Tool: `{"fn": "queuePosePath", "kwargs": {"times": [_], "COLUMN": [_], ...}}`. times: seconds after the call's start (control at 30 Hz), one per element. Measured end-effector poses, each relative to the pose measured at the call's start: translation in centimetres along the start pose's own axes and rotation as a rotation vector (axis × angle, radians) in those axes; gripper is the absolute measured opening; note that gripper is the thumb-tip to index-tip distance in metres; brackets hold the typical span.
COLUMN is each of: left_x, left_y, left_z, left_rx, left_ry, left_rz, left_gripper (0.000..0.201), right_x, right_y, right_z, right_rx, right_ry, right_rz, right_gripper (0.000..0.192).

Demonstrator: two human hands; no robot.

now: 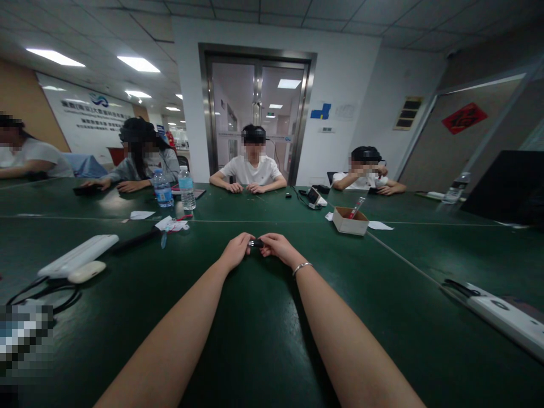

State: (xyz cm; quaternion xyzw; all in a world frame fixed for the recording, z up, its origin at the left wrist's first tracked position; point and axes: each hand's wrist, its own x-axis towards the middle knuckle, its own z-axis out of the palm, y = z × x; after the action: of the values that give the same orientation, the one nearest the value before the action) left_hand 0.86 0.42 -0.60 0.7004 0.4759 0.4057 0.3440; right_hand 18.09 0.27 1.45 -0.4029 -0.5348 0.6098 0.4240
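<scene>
At the centre of the green table [272, 340], both forearms stretch forward and the left hand [236, 251] and right hand [276, 247] meet, fingertips pinched from either side on a small dark object [255, 243] with a pale metallic end. It is too small to identify further. The two-sided grip holds the piece just above or on the tabletop, which one cannot be told, with each wrist resting low for steadiness. A silver bracelet [301, 267] circles the right wrist.

Beyond the hands, an open cardboard box [350, 221] stands to the right with a red-tipped item leaning in it, within reach. To the left lie a white power strip [79, 255], a white oval device [86, 271] and a dark cable [40, 292]. Two water bottles [174, 190] stand upright further back. A second power strip [505, 317] lies at the right edge. Four other people [253, 164] sit around the far side, hands on the table.
</scene>
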Motion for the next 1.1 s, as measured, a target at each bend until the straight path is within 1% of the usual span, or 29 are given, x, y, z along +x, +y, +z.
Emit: {"fn": "queuePosePath", "kwargs": {"times": [0.13, 0.27, 0.4, 0.53, 0.67, 0.8, 0.87, 1.03, 1.1], "left_x": [-0.03, -0.19, -0.4, -0.39, -0.21, -0.22, -0.28, -0.23, -0.14], "left_y": [0.17, 0.46, 0.68, 0.6, 0.47, 0.67, 0.8, 0.59, 0.39], "left_z": [0.05, -0.02, -0.14, -0.15, -0.1, -0.15, -0.19, -0.17, -0.13], "left_rx": [0.001, 0.032, 0.041, 0.047, 0.071, 0.074, 0.081, 0.067, 0.076], "left_ry": [0.005, -0.008, 0.0, 0.0, 0.027, 0.006, 0.005, 0.016, 0.021], "left_rz": [0.019, 0.009, 0.015, 0.013, 0.027, -0.004, -0.007, 0.023, 0.047], "left_gripper": [0.032, 0.037, 0.034, 0.042, 0.034, 0.038, 0.036, 0.038, 0.035], "right_x": [-0.18, -0.26, -0.23, -0.19, -0.12, -0.04, -0.03, -0.11, -0.12], "right_y": [-0.17, -0.18, -0.16, -0.21, -0.16, -0.05, -0.05, -0.14, -0.15], "right_z": [0.18, 0.18, 0.14, 0.17, 0.17, 0.08, 0.06, 0.16, 0.19], "right_rx": [-0.004, 0.002, 0.003, 0.01, 0.01, 0.01, 0.01, 0.008, 0.005], "right_ry": [0.006, -0.008, -0.007, -0.01, 0.004, -0.005, -0.005, 0.003, 0.011], "right_rz": [0.008, 0.0, -0.002, 0.006, 0.007, 0.002, 0.004, 0.011, 0.009], "right_gripper": [0.01, 0.01, 0.008, 0.007, 0.008, 0.007, 0.007, 0.009, 0.009]}}
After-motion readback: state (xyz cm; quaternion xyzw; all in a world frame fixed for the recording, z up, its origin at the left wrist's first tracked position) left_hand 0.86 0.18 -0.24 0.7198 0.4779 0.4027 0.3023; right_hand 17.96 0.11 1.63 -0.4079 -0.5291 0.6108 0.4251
